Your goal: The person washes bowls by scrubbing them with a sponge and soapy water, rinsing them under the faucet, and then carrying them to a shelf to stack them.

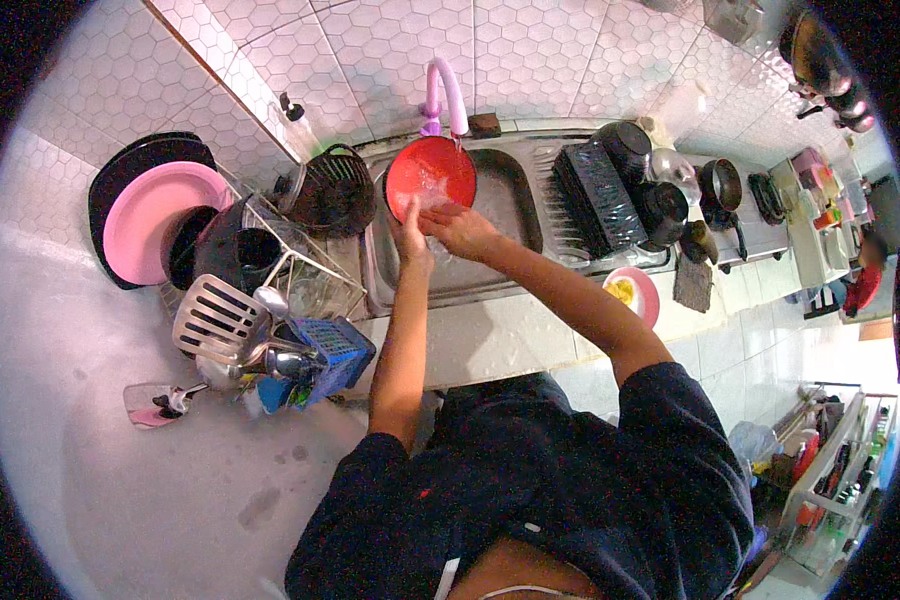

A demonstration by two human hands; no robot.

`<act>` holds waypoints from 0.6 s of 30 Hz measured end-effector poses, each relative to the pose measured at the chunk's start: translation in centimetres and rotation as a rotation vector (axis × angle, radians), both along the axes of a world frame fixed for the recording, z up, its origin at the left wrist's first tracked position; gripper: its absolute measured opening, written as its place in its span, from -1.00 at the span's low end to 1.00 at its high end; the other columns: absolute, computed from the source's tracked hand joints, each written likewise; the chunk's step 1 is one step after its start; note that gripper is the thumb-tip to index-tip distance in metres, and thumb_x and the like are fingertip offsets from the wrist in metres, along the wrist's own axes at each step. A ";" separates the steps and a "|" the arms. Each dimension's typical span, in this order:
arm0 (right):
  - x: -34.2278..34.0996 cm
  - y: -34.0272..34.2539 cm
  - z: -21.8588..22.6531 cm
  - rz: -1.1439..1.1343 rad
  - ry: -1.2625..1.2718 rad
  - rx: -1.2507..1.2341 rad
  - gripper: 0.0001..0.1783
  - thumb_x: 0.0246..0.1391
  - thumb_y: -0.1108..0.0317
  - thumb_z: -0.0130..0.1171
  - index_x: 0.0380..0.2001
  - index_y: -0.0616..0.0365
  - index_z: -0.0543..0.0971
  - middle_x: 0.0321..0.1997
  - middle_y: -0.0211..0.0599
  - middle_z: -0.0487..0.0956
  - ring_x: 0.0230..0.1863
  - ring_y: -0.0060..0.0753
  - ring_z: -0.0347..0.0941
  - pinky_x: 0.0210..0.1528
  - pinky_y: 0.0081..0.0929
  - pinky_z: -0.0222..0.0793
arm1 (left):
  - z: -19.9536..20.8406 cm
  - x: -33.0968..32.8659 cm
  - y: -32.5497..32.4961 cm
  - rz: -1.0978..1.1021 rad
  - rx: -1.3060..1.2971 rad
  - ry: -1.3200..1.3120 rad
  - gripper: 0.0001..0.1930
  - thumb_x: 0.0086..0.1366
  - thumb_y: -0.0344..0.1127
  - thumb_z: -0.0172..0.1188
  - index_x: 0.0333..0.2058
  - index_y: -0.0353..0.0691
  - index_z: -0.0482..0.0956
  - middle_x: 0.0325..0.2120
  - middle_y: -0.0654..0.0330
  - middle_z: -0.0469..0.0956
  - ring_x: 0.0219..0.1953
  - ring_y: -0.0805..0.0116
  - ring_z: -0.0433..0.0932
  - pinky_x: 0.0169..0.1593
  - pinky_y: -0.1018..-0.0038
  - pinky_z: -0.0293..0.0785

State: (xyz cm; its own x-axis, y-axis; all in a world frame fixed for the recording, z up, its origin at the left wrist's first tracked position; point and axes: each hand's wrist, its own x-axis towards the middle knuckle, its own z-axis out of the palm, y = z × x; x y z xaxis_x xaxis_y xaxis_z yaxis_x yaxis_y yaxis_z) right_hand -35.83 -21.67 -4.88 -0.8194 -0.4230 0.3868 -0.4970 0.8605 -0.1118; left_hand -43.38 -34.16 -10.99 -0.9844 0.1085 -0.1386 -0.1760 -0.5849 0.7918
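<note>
A red bowl [440,168] with a dark rim is held tilted beneath the lilac faucet [448,92], and water splashes inside it. My left hand [411,236] grips the bowl's near-left edge, its thumb up along the rim. Across the near side of the bowl lies my right hand [462,231], fingers stretched out toward the left hand and touching the bowl; the fingertips are partly hard to make out. Both hands are over the metal sink [510,205]. The bowl's underside is hidden.
Left of the sink stands a dish rack [300,262] with dark pots, a pink basin [160,222] and a slotted spatula [218,322]. A black ribbed container [602,198] and pans sit on the right. A pink bowl [642,293] with yellow contents rests on the counter edge.
</note>
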 end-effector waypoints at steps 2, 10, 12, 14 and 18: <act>0.5 4.2 -1.6 -0.034 0.098 0.066 -0.59 -0.01 0.31 0.06 -0.02 0.03 0.53 0.04 -0.30 0.55 0.18 -0.26 0.38 0.22 -0.30 0.31 | 2.2 0.0 0.5 -0.042 -0.095 -0.006 -0.32 0.12 -0.18 0.39 0.15 -0.27 0.29 0.06 0.13 0.42 0.01 0.24 0.45 0.09 0.35 0.36; 0.9 1.0 0.0 -0.028 -0.048 0.169 -0.61 -0.01 0.32 0.05 -0.06 0.12 0.56 0.03 -0.22 0.55 0.19 -0.17 0.37 0.16 -0.24 0.38 | 2.4 3.5 2.5 0.029 -0.272 0.094 -0.14 0.09 -0.10 0.40 0.27 -0.28 0.14 0.18 0.06 0.29 0.18 0.20 0.30 0.23 0.26 0.21; 1.0 2.5 -0.9 -0.029 0.020 0.151 -0.59 -0.03 0.34 0.08 -0.04 0.04 0.56 0.09 -0.16 0.51 0.15 -0.08 0.39 0.18 -0.19 0.36 | 3.7 2.4 1.3 -0.028 -0.230 0.062 -0.17 0.10 -0.10 0.40 0.24 -0.29 0.18 0.15 0.05 0.32 0.16 0.21 0.33 0.22 0.27 0.23; 0.6 5.8 -2.2 -0.038 0.026 0.114 -0.57 -0.05 0.33 0.10 -0.03 -0.03 0.57 0.16 -0.06 0.45 0.14 0.01 0.39 0.19 -0.13 0.34 | 5.2 1.3 1.0 -0.144 -0.133 0.005 -0.23 0.10 -0.09 0.39 0.19 -0.31 0.25 0.10 0.05 0.38 0.12 0.22 0.38 0.21 0.29 0.25; 0.9 4.9 -2.7 -0.100 0.048 0.270 -0.57 -0.04 0.32 0.10 -0.03 -0.01 0.57 0.16 -0.07 0.46 0.19 -0.01 0.36 0.20 -0.16 0.34 | 5.6 3.7 4.1 -0.039 -0.237 0.097 -0.24 0.12 -0.10 0.38 0.18 -0.34 0.24 0.07 0.04 0.40 0.06 0.23 0.44 0.14 0.33 0.34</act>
